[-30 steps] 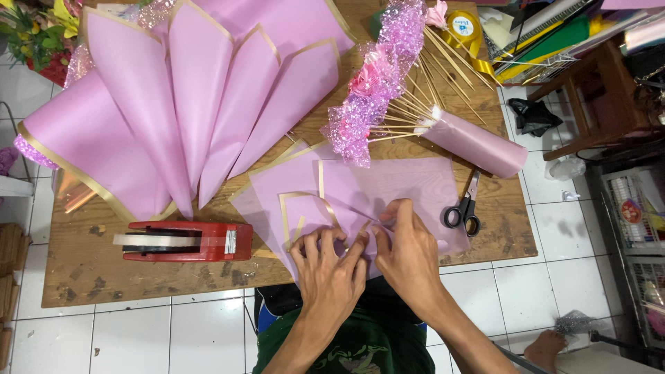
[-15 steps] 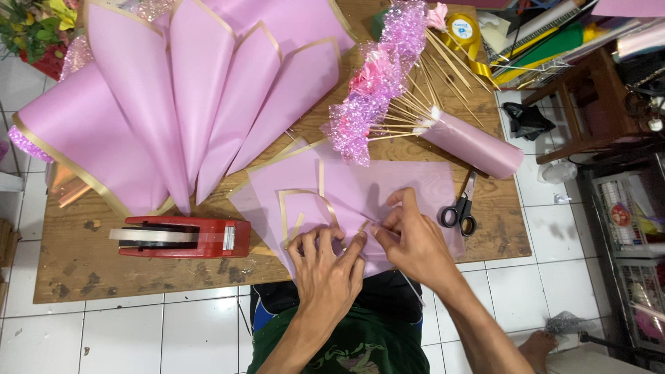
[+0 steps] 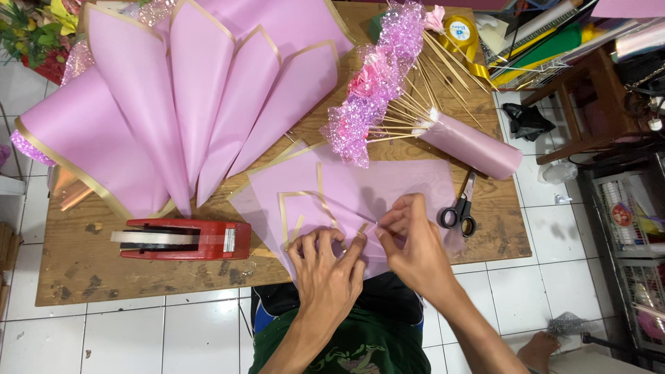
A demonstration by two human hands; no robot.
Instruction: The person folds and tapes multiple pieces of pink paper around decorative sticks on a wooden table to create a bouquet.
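Note:
A stack of pink wrapping sheets with gold borders (image 3: 388,190) lies at the near edge of a wooden table (image 3: 90,266). My left hand (image 3: 329,273) presses flat on the folded top sheet, fingers spread. My right hand (image 3: 409,242) pinches the sheet's gold-edged fold just right of the left fingertips. Both hands touch the same sheet.
A red tape dispenser (image 3: 183,239) sits left of my hands. Black-handled scissors (image 3: 460,208) lie to the right. Several pink paper cones (image 3: 180,104) fan out at the back left. A bunch of pink glittery flowers on sticks (image 3: 377,83) in a pink roll (image 3: 471,145) lies behind.
My right hand has shifted slightly right and up along the fold. My left hand stays pressed on the sheet.

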